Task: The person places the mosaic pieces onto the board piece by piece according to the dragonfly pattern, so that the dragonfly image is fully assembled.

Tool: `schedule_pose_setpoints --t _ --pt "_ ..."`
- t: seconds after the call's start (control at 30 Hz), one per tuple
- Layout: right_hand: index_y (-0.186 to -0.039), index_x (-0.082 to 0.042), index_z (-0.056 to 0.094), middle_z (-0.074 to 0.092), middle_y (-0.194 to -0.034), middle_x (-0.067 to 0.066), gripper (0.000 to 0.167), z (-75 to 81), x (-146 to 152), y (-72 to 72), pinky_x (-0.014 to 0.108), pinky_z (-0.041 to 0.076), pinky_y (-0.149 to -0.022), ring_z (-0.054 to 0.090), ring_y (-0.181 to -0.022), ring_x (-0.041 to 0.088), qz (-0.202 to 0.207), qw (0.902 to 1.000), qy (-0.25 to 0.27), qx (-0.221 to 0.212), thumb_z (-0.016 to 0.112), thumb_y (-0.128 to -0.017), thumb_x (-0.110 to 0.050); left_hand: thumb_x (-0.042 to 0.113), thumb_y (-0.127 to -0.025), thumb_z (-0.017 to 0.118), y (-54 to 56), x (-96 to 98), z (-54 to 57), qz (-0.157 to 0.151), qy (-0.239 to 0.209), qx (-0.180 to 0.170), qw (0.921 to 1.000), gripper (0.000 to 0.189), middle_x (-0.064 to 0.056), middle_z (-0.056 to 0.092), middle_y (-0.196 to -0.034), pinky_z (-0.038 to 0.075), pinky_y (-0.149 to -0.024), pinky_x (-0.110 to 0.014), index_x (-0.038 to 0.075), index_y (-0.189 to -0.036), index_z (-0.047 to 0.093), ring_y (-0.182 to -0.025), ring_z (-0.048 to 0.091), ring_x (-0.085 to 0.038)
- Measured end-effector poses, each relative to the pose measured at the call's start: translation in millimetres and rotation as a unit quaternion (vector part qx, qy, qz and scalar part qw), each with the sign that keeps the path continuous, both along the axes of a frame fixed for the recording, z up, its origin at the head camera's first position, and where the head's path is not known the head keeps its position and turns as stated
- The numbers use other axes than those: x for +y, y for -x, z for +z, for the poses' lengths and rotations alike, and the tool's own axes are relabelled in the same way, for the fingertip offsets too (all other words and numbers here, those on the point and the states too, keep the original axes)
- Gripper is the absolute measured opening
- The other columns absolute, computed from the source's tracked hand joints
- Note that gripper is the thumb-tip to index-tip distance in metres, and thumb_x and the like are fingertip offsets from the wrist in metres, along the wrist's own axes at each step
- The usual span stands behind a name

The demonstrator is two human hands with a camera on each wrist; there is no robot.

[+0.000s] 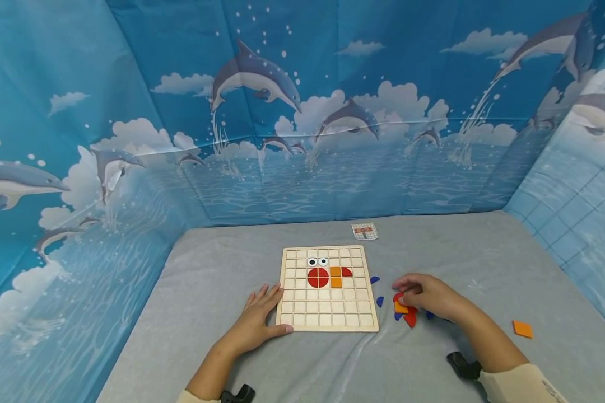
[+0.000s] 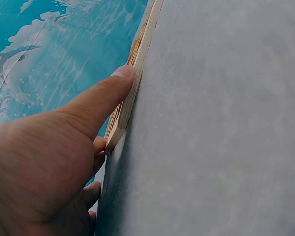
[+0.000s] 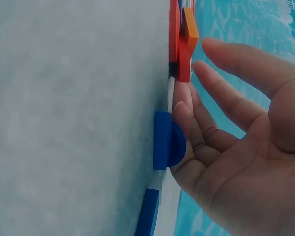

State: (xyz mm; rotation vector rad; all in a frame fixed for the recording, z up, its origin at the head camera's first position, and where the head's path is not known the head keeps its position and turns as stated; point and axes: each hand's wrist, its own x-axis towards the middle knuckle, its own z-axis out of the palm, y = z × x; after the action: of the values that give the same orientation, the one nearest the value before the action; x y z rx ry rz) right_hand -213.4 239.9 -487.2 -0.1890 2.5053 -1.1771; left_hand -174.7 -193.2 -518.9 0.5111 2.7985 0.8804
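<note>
A wooden grid board [image 1: 306, 307] lies flat on the grey cloth. Two eye pieces [image 1: 317, 262], a red circle [image 1: 318, 277] of quarter pieces, orange squares [image 1: 335, 277] and a red quarter [image 1: 347, 272] sit in its cells. My left hand [image 1: 252, 327] rests at the near-left corner, fingers along the left side, thumb on the front edge. Right of the board, my right hand [image 1: 433, 295] hovers at a small pile with an orange square [image 1: 401, 308] and red pieces [image 1: 410, 320]. In the right wrist view, thumb and forefinger are apart, near the orange piece [image 3: 190, 30] and holding nothing visible.
Blue curved pieces [image 1: 375, 279] lie between board and pile; other blue pieces [image 3: 162, 140] are beside my right fingers. A lone orange square [image 1: 522, 328] lies far right. Behind the board is a small patterned card [image 1: 364, 231]. A dolphin-print curtain [image 1: 282, 184] borders the surface.
</note>
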Motion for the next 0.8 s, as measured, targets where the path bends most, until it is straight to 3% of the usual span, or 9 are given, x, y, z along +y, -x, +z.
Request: schedule_pose_setpoints --t 0.33,0.8 --pt "-0.114 -0.006 0.07 0.059 -0.103 0.008 0.027 -3.2 -3.6 2.5 0.03 0.051 -0.075 0.053 -0.091 0.022 0.009 0.9992 -0.04 -0.005 0.074 -0.088 -0.012 0.056 -0.085 0.075 -0.2 0.4 0.0 0.002 0.003 -0.001 1.0 0.094 -0.002 0.026 -0.168 0.006 -0.127 -0.061 0.014 -0.159 0.035 -0.159 0.012 -0.035" --pt "-0.102 -0.006 0.071 0.061 -0.093 0.007 0.013 -3.2 -5.2 5.5 0.03 0.05 -0.072 0.054 -0.085 0.021 -0.008 0.9983 -0.041 -0.041 0.069 -0.089 -0.006 0.059 -0.085 0.074 1.6 -0.5 -1.6 0.002 0.002 -0.001 1.0 0.095 -0.002 0.026 -0.169 0.006 -0.127 -0.061 0.015 -0.159 0.034 -0.159 0.011 -0.034"
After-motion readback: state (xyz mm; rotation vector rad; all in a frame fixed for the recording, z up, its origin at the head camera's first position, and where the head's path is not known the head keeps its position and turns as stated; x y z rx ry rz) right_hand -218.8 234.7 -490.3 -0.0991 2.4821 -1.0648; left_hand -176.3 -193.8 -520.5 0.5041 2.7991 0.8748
